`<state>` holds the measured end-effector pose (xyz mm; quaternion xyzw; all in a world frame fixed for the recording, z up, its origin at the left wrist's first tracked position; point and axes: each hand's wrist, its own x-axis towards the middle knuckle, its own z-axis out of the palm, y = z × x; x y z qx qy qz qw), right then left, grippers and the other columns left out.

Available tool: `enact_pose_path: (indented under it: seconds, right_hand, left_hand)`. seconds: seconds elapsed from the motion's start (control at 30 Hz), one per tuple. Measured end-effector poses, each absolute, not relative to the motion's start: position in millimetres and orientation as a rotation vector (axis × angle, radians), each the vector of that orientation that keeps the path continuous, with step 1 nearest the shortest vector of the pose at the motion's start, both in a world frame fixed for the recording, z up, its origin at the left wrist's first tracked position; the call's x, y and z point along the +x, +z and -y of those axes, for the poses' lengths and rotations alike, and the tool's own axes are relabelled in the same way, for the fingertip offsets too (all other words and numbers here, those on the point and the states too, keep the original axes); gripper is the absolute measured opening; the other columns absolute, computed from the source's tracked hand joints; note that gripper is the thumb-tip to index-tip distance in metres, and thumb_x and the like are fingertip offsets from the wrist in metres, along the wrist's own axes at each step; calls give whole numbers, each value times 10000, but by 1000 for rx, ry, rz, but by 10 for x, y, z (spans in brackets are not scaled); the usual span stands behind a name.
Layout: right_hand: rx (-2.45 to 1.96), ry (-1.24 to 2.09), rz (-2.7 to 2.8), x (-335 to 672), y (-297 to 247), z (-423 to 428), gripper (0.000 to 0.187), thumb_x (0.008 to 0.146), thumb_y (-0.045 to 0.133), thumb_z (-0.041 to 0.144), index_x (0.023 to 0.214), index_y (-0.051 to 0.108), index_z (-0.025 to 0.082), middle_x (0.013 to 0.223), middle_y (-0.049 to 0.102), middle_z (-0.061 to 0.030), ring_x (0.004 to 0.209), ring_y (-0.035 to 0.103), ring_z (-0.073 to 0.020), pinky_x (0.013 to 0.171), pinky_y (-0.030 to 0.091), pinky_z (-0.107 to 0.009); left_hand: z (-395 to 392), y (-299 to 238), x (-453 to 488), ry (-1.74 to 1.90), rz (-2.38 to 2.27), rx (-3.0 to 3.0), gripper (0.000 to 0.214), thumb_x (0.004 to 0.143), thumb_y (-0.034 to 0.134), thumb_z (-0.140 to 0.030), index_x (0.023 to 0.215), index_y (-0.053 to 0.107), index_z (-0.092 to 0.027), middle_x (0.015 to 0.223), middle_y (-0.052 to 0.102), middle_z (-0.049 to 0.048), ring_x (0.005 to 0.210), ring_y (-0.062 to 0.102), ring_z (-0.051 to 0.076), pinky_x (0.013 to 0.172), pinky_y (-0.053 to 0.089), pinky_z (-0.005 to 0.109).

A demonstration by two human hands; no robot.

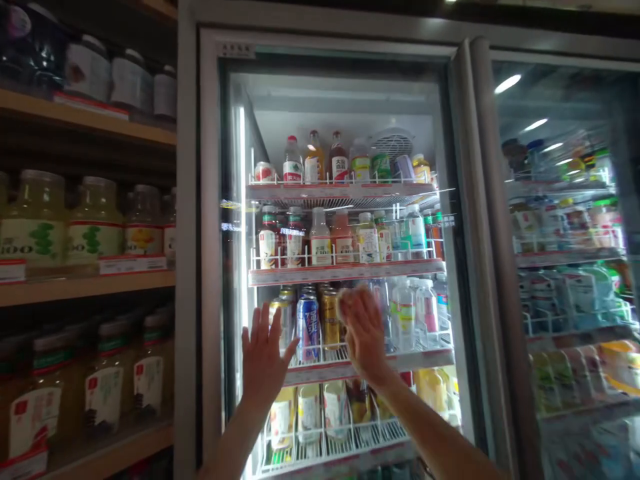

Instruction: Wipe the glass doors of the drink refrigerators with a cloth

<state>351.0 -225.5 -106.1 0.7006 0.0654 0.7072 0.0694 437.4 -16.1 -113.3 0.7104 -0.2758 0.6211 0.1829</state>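
Observation:
My left hand (265,353) lies flat against the glass door of a drinks fridge (340,100), fingers spread and nothing in them. To its right, my right hand (365,330) presses a pale cloth (345,300) to the same glass. The cloth is mostly hidden under my fingers, and it could be a tissue. Behind the glass, blue and gold drink cans (308,327) stand on a wire shelf just beyond my hands. Plastic bottles of water (403,315) stand to the right of the cans.
Higher wire shelves hold several bottled drinks, and more packaged drinks fill the shelf below my hands. Wooden shelves (85,287) with large labelled jars stand to the left. A second glass fridge door (560,233) adjoins on the right.

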Motion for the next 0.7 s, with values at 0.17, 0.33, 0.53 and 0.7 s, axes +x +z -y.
enact_pose_path:
  seconds: [0.17,0.33,0.53,0.7]
  right_hand:
    - [2160,1996,-220,3469,-1119,2367,610,860,390,131,1444,269,261,1449,409,-36,1406,227,-214,1116,251,-482]
    - [1925,2435,185,3416,-803,2714,612,869,355,127,1459,228,225,1476,351,-94,1409,212,-259,1075,290,-538]
    - [2174,1901,-312,3515,-1137,2071,598,849,381,131,1436,293,205,1464,384,-45,1417,188,-219,1119,264,-449]
    - [2124,2026,-204,3414,-1056,2445,608,863,369,127,1450,245,228,1450,405,-55,1413,204,-197,1114,264,-453]
  left_hand:
    - [110,-1132,4357,1708,810,2034,644,904,431,-393,1463,149,-244,1507,252,137,1395,216,299,1069,287,565]
    - [70,-1161,4354,1697,841,2077,621,904,427,-372,1456,182,-228,1502,265,136,1394,222,296,1058,313,557]
    - [100,-1182,4340,1689,822,2054,628,908,421,-356,1462,156,-226,1495,275,150,1396,207,308,1056,293,588]
    - [80,-1192,4339,1686,839,2032,599,901,437,-345,1447,215,-238,1482,309,145,1392,223,305,1062,299,579]
